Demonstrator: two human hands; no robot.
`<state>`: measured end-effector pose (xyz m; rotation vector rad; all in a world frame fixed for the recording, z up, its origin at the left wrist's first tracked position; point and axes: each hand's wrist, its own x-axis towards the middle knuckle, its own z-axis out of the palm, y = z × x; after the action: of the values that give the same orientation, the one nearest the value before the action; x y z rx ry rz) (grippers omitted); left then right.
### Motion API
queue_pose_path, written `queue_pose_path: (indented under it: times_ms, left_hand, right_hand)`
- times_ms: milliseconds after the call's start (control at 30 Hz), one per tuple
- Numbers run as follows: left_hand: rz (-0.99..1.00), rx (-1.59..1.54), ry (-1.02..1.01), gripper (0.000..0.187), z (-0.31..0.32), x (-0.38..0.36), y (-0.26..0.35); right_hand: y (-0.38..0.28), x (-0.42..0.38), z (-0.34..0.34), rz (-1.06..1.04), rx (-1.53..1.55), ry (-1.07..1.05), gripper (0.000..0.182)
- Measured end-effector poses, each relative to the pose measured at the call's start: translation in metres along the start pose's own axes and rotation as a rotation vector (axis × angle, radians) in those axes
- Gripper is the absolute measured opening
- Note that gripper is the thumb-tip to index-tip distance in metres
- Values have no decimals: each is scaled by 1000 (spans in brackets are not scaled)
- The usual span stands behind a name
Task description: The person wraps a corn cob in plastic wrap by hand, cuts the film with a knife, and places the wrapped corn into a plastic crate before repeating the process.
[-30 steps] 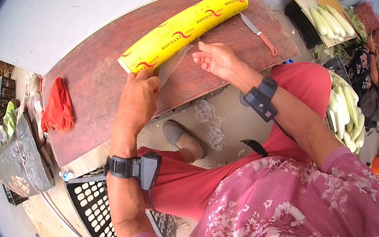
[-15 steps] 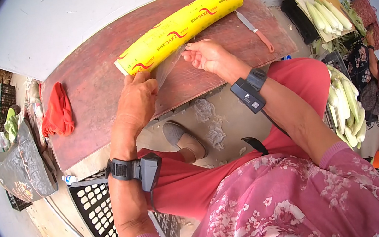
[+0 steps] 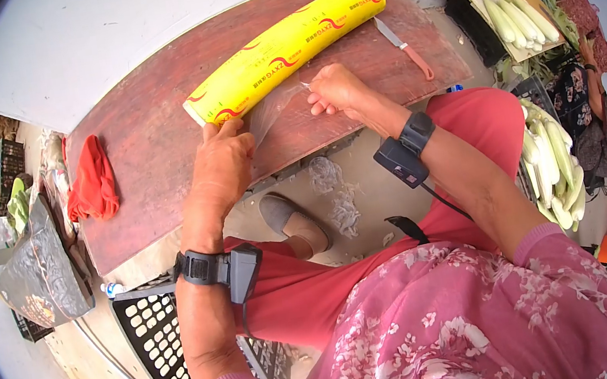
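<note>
A large yellow roll of cling film (image 3: 291,48) lies slantwise across the reddish wooden table (image 3: 160,159). A clear sheet of film (image 3: 271,116) comes off its near side and stretches between my hands. At the roll's left end my left hand (image 3: 225,158) is closed, its fingertips pinching the edge of the film. My right hand (image 3: 340,93) pinches the film's other corner, apart from the roll and in front of its middle. To the right of that hand lies a knife (image 3: 405,49) with a pinkish handle, touched by neither hand.
A red cloth (image 3: 92,180) lies at the table's left edge. Black crates (image 3: 157,350) stand below it. On the right are pale green vegetables (image 3: 552,166), with more on a board (image 3: 520,21). Another person's arm (image 3: 591,71) shows at far right. Crumpled film (image 3: 326,174) lies on the floor.
My right hand has moved slightly right and away from the roll, drawing the film out wider. The roll has turned a little; my left hand stays at its left end.
</note>
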<state>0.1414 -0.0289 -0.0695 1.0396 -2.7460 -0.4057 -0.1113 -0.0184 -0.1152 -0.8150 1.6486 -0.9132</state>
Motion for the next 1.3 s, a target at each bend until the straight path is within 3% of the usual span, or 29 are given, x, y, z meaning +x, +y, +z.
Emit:
queue_pose_path:
  times_ms: [167,367,467,567,767,967,1067,1267,1300]
  left_hand:
    - [-20,8,-31,11,4,0,-1]
    - [-13,213,-42,14,6,1,5]
    - [44,206,-32,15,17,0,-1]
    - [36,154,0,8,14,0,7]
    - [7,132,-57,17,10,2,3]
    - [-32,153,-99,18,6,4,8]
    - [-24,176,-82,19,8,4,7]
    - [-9,179,-76,20,10,5,7]
    - [-12,173,-83,19,9,5,7]
  right_hand:
    - [1,-1,-3,-51,-183,-14,17]
    - [-15,-6,0,-155,-631,70,21]
    - [-6,0,2,-251,-852,225,25]
    - [-9,-5,1,-255,-946,231,28]
    - [-27,-26,8,-205,-970,160,29]
    - [-11,-12,8,-266,-970,246,24]
    - [-11,-3,-8,-137,-696,14,23]
    - [4,18,-22,78,552,-105,12]
    - [2,20,-22,85,578,-112,13]
